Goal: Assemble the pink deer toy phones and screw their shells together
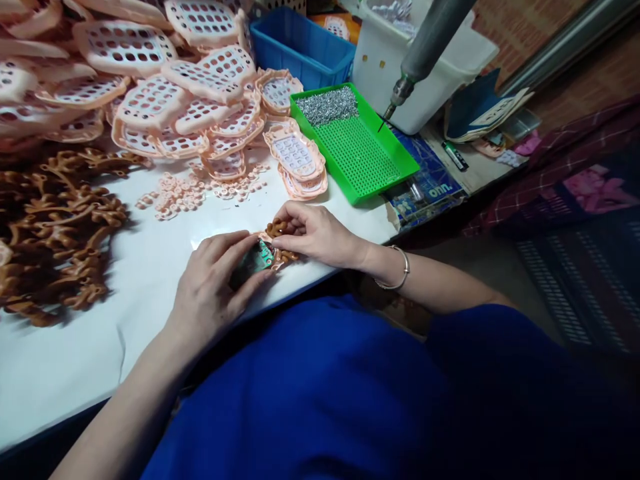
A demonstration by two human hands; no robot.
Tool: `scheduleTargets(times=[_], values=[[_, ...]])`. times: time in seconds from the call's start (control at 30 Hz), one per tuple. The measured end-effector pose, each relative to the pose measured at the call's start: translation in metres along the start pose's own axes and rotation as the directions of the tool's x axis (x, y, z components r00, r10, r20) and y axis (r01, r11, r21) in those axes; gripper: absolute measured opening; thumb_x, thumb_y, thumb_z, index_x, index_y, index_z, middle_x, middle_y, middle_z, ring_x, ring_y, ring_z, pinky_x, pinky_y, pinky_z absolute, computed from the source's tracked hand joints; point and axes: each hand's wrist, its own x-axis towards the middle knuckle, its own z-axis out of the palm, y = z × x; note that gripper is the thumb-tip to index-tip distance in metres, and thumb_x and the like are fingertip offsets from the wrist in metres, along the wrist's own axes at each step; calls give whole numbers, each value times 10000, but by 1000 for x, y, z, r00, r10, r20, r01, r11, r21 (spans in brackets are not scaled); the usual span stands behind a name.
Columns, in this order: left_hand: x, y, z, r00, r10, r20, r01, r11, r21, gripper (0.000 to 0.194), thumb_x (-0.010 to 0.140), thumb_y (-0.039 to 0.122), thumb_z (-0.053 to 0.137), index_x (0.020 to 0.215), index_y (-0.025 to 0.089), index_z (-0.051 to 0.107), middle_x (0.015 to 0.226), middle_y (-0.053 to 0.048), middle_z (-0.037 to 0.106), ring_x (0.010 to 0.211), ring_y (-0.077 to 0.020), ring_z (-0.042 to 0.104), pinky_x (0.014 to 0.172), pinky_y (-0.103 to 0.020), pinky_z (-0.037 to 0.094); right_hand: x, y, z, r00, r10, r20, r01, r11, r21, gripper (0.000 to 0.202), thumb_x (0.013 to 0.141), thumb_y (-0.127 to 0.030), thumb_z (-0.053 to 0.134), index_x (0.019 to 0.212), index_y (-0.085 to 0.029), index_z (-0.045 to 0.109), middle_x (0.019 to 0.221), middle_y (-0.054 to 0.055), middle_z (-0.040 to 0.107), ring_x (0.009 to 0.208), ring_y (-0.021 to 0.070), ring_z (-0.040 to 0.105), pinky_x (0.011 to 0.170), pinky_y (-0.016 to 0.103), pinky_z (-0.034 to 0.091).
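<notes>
Near the table's front edge, my left hand (213,280) curls around a small assembly with a green circuit board (265,255) in a pinkish shell, its fingers and thumb on either side. From the right, my right hand (320,233) pinches a brown plastic part (275,229) against the assembly's right end. More brown plastic shows just below those fingertips. Much of the assembly is covered by both hands. Small peach rings (183,193) lie scattered behind my hands, and a short stack of peach perforated shells (296,157) stands behind my right hand.
Brown plastic parts (65,227) are heaped at left, below a tall pile of peach shells (150,103). A green tray (367,190) holds silver screws (327,107). Above it hangs a powered screwdriver (417,57). A blue bin (300,50) and white bin (373,87) stand behind.
</notes>
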Motion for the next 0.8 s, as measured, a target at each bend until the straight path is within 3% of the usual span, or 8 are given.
scheduleTargets(times=[0.17, 0.27, 0.37, 0.6, 0.8], values=[[0, 0, 1, 1000, -3, -4, 3, 1000, 8, 548, 908, 425, 672, 1410, 254, 535, 1177, -147, 700, 1048, -299, 684, 888, -459, 575, 2, -2, -1, 994, -98, 46, 105, 970, -218, 186, 779, -140, 673, 900, -152, 531, 738, -51, 561, 702, 88, 530, 692, 244, 410], [-2, -2, 2, 999, -53, -12, 53, 999, -9, 750, 893, 455, 687, 1540, 265, 358, 1187, -138, 713, 1057, -295, 694, 882, -450, 584, 7, 2, -3, 992, -100, 71, 109, 984, -141, 248, 777, -153, 680, 986, -150, 548, 776, -48, 570, 740, 94, 552, 735, 249, 444], [-4, -2, 4, 992, -125, 12, 125, 992, -32, 865, 889, 486, 678, 1595, 270, 225, 1245, -145, 704, 1092, -303, 694, 901, -465, 583, 9, 8, -6, 994, -92, 56, 96, 993, -68, 181, 807, -220, 679, 942, -142, 587, 849, -8, 626, 799, 107, 580, 780, 269, 478], [-4, -4, 2, 986, -156, 52, 159, 986, -57, 904, 870, 501, 688, 1604, 304, 199, 1270, -127, 704, 1097, -308, 695, 918, -477, 574, 10, 11, -8, 989, -102, 107, 105, 994, -16, 127, 829, -190, 646, 940, -131, 630, 901, 16, 675, 821, 105, 597, 807, 273, 502], [-5, -6, 4, 986, -166, 28, 168, 980, -104, 916, 836, 508, 717, 1595, 313, 243, 1260, -130, 708, 1094, -317, 691, 914, -484, 570, 13, -4, -10, 992, 2, 124, 28, 970, -241, 123, 849, -176, 652, 949, -115, 692, 881, 30, 714, 825, 123, 631, 793, 269, 477]])
